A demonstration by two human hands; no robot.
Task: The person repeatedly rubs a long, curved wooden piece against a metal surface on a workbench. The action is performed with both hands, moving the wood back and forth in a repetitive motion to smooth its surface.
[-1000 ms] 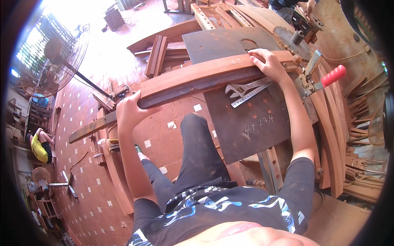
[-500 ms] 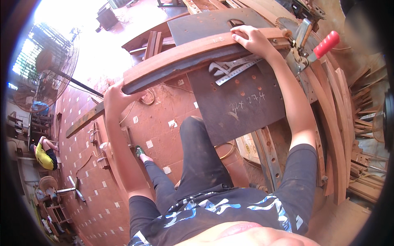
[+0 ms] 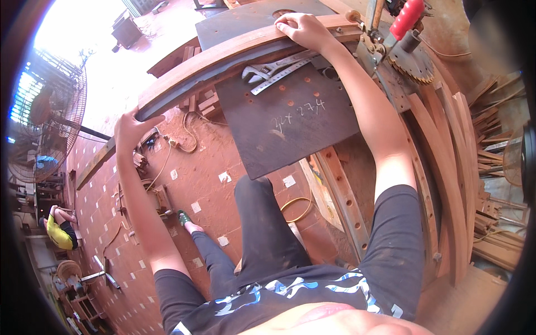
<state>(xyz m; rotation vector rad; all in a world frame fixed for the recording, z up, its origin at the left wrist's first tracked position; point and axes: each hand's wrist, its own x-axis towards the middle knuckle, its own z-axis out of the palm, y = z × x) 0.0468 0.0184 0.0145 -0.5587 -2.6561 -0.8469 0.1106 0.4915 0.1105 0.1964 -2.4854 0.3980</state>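
Premises: a woodworking workshop. Evidence noted: a toothed circular saw blade (image 3: 414, 66) near a red-handled clamp (image 3: 400, 31); a dark counter (image 3: 290, 137) bearing an adjustable wrench (image 3: 272, 68) and a metal rule (image 3: 279, 77); a long timber piece (image 3: 190, 71) across its far side; curved timber lengths (image 3: 439, 178) at right, further stock (image 3: 494, 220) piled beyond. The tiled floor (image 3: 131, 268) is dusty; a large caged fan (image 3: 53, 111) stands at left. Equipment (image 3: 67, 273) along the left rim, small and distorted, may be machinery.
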